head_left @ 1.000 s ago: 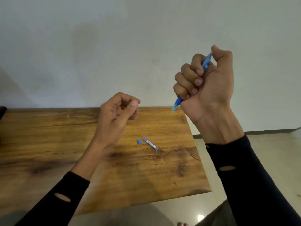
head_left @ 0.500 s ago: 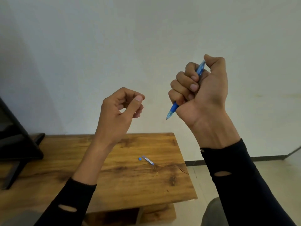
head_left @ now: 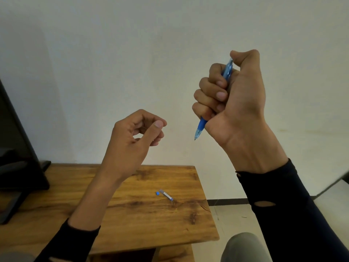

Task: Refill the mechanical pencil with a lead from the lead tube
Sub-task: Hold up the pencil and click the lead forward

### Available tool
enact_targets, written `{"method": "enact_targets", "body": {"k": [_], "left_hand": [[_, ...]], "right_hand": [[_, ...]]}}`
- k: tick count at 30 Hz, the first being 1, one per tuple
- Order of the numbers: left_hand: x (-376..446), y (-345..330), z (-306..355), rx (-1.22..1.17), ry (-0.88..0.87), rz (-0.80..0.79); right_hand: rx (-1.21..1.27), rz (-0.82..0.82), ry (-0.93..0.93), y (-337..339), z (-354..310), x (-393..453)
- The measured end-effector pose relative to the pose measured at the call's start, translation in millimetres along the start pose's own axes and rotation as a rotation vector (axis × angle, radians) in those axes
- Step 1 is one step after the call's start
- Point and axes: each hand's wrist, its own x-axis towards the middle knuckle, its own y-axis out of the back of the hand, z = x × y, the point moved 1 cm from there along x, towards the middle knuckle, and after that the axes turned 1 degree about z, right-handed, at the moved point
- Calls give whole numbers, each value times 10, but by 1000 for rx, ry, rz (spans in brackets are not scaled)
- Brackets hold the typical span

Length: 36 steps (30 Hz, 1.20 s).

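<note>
My right hand is raised in front of the wall, fisted around the blue mechanical pencil. The pencil's tip points down and left, and my thumb presses on its top end. My left hand hovers lower and to the left, thumb and fingertips pinched together. I can make out nothing between them. The small lead tube lies on the wooden table below both hands, with its blue cap just left of it.
A black monitor on a stand occupies the table's left end. The table's right edge drops to a tiled floor. My knee shows at the bottom right. A pale wall fills the background.
The view has tilted upward, so the table sits lower in frame. Both hands stay raised. My right hand has turned the pencil more upright. The tube and cap have not moved.
</note>
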Motion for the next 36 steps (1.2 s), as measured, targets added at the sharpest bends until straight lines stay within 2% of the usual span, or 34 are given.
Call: {"method": "enact_targets", "body": {"k": [36], "left_hand": [[10, -3, -84, 18, 24, -36]], "right_hand": [[35, 61, -48, -147, 29, 77]]}}
